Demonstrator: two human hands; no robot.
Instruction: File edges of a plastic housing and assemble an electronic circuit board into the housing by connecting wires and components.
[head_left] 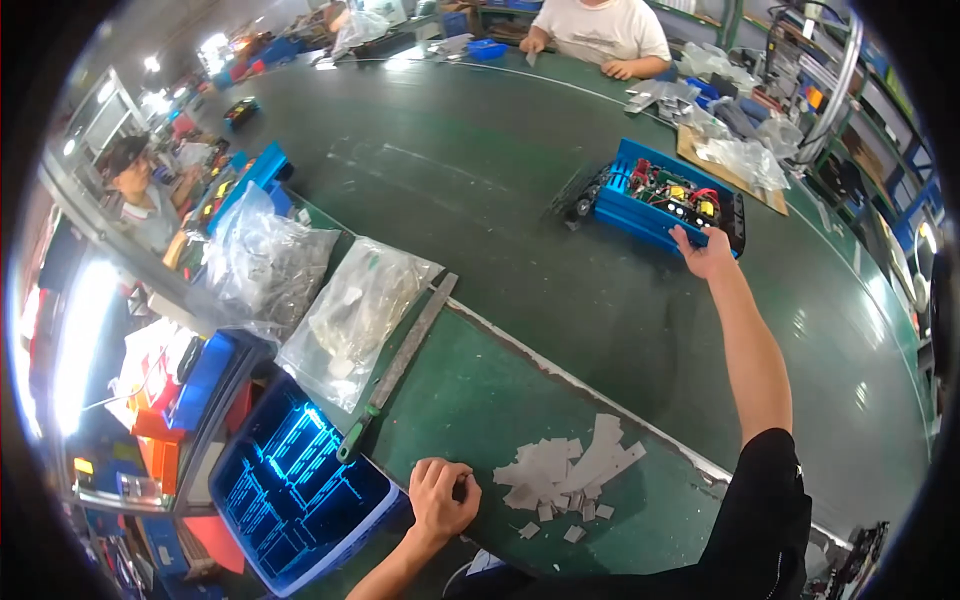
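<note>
My right arm reaches far out, and my right hand (706, 254) grips the near right corner of a blue metal case (640, 222). The case is open at the top and shows a circuit board with yellow and red parts and wires, with a black end panel on its right. My left hand (440, 498) rests at the near edge of the green bench, fingers curled together; anything inside them is hidden. Right of it lies a loose pile of thin grey-white sheet pieces (560, 472), some cut into small squares.
A long flat file (415, 338) with a green handle lies beside a clear plastic bag (362, 310). Another bag (265, 255) sits behind it. A blue bin (300, 490) stands left of my left hand. Co-workers sit across (605, 35) and at left (150, 205). Another blue case (250, 185) is at left.
</note>
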